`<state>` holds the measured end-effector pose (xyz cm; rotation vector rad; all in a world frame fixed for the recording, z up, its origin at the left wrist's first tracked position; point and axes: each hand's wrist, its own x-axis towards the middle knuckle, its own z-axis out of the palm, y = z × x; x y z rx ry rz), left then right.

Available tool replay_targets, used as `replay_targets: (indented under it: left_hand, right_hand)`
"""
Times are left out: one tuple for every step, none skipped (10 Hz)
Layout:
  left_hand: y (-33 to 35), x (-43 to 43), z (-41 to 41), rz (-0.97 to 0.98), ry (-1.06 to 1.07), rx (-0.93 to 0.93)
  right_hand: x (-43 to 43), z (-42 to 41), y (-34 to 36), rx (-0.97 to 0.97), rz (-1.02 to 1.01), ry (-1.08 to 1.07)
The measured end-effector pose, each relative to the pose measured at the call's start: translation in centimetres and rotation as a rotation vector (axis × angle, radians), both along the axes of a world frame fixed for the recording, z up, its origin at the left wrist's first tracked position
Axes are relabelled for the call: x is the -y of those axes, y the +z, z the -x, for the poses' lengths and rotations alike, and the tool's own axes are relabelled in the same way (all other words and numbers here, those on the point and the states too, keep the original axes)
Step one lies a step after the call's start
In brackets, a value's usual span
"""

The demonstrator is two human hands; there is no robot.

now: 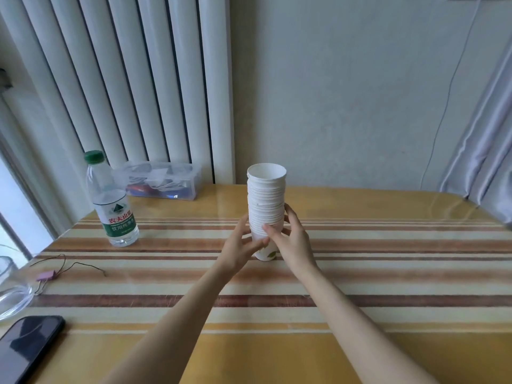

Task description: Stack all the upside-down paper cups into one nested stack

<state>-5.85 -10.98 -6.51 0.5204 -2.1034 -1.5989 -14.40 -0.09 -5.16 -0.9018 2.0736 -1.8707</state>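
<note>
Centre of frame: tall cup stack [266, 206] upright on striped table [388, 245]. Left hand [243, 242] and right hand [291, 239] wrapped around its lower part, fingers clamped. Best kept vertical, squeezed gently.

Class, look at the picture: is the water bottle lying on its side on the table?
No, the water bottle stands upright on the table, its green cap at the top.

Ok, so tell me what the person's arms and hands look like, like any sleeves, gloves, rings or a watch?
Both forearms are bare right to the bottom edge of the picture, with no sleeve in view. The left hand and right hand wear no gloves, and no ring, watch or bracelet shows on either. The fingers are slim with short, unpainted-looking nails. No markings or bandages are visible.
</note>
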Motion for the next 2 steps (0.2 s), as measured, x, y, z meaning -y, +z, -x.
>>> replay_targets:
  left_hand:
    - [-0.1,-0.3,-0.6,0.01,-0.026,0.031]
    - [0.4,-0.4,-2.0,0.056,0.05,0.064]
  right_hand:
    - [-0.1,-0.6,0.1,0.021,0.017,0.01]
    - [-0.9,-1.4,0.5,0.038,-0.047,0.005]
